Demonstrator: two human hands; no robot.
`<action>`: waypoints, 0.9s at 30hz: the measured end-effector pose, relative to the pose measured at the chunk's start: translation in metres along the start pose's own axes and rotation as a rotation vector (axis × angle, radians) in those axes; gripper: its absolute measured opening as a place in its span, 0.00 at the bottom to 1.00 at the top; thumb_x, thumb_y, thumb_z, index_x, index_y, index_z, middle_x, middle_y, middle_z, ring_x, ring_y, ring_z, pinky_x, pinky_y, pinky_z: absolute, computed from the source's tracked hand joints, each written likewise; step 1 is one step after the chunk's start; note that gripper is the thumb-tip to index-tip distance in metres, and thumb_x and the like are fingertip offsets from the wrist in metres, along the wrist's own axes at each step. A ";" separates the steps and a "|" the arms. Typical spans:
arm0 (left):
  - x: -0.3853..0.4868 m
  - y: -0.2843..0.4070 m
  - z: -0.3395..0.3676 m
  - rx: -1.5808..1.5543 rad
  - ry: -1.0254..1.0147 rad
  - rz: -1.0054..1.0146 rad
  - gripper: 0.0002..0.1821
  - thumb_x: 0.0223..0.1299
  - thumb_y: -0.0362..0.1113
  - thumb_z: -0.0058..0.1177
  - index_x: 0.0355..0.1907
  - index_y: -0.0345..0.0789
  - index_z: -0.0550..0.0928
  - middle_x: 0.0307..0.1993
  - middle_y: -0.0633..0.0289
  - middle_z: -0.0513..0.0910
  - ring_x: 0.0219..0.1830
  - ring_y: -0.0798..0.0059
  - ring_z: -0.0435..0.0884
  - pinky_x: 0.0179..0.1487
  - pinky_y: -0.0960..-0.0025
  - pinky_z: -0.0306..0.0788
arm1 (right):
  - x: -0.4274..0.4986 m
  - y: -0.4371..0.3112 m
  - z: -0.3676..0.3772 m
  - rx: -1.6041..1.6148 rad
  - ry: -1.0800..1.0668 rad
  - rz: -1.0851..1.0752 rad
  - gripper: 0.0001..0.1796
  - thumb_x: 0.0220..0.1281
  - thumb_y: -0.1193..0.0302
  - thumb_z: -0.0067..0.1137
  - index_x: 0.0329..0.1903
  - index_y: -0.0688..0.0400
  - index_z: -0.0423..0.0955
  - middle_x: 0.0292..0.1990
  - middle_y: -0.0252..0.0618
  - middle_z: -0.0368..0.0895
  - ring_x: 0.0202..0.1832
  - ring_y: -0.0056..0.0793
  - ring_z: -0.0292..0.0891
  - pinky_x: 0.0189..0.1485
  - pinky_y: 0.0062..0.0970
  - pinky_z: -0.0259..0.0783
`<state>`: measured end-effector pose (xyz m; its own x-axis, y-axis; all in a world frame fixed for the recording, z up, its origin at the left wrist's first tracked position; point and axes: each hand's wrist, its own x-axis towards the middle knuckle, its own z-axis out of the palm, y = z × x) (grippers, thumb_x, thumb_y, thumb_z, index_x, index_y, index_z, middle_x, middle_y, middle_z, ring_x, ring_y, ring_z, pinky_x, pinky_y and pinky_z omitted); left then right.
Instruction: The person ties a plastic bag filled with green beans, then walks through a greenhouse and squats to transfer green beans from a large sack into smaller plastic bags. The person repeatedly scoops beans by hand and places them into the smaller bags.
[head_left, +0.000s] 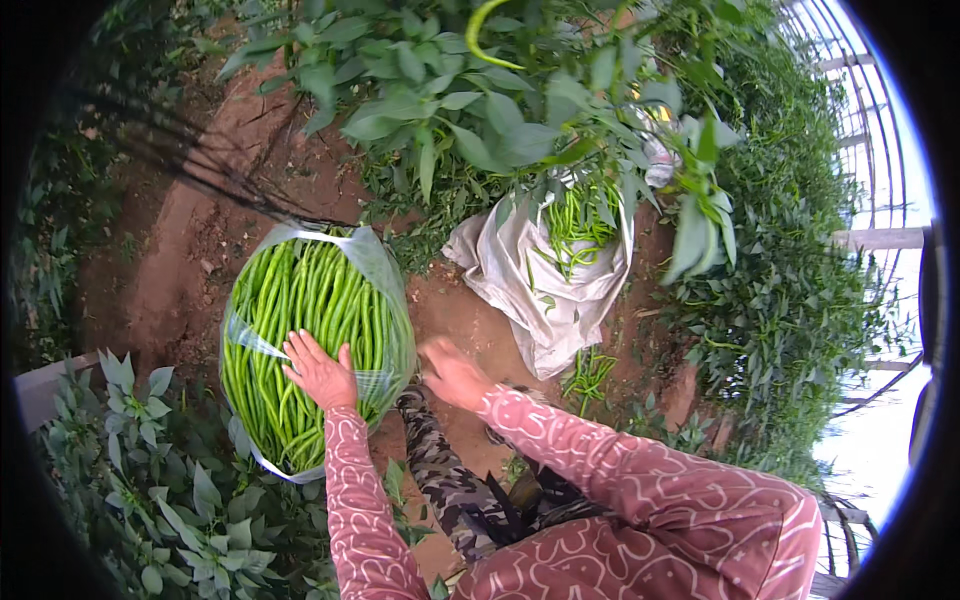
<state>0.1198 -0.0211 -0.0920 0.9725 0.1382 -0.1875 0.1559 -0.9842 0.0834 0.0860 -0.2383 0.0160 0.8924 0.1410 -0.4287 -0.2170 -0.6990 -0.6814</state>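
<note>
A clear plastic bag (388, 279) packed with long green chili peppers (300, 285) stands on the soil at the left. My left hand (324, 373) rests flat on top of the peppers, fingers apart, holding nothing. At the bag's right side is my right hand (450, 375), fingers bent and slightly blurred; whether it grips the bag's edge cannot be told. To the upper right lies a whitish woven sack (517, 277), its mouth open, with more green peppers (577, 225) inside. A small heap of peppers (590, 379) lies on the ground beside the sack's lower end.
Leafy pepper plants (480, 112) hang over the top of the view, one bearing a curved pepper (474, 37). More plants stand at the lower left (202, 525) and right (780, 315). A greenhouse frame (877, 238) runs along the right edge. Camouflage-trousered legs (450, 480) are below.
</note>
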 end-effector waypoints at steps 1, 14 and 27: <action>0.000 -0.007 -0.005 -0.034 0.009 0.019 0.42 0.64 0.57 0.47 0.72 0.32 0.53 0.74 0.53 0.51 0.76 0.57 0.46 0.74 0.44 0.39 | -0.022 0.021 0.000 -0.044 -0.101 0.049 0.21 0.58 0.69 0.53 0.53 0.61 0.65 0.53 0.54 0.68 0.52 0.55 0.70 0.55 0.42 0.69; -0.276 0.064 -0.084 -0.438 -0.127 0.013 0.31 0.47 0.33 0.58 0.55 0.21 0.70 0.52 0.36 0.72 0.57 0.42 0.70 0.64 0.53 0.61 | -0.373 0.261 -0.152 -0.067 0.001 0.651 0.19 0.50 0.66 0.55 0.46 0.61 0.77 0.46 0.59 0.79 0.51 0.53 0.75 0.53 0.43 0.71; -0.275 0.061 -0.139 -0.234 -0.551 0.046 0.29 0.46 0.49 0.62 0.46 0.29 0.80 0.44 0.44 0.83 0.50 0.52 0.80 0.56 0.59 0.72 | -0.530 0.376 -0.040 -0.200 -0.140 0.662 0.12 0.52 0.66 0.53 0.31 0.58 0.82 0.31 0.47 0.82 0.37 0.47 0.80 0.40 0.44 0.76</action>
<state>-0.1139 -0.1041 0.1008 0.7556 -0.0430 -0.6536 0.2109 -0.9288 0.3048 -0.4532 -0.6034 0.0109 0.5359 -0.2786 -0.7970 -0.6074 -0.7829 -0.1348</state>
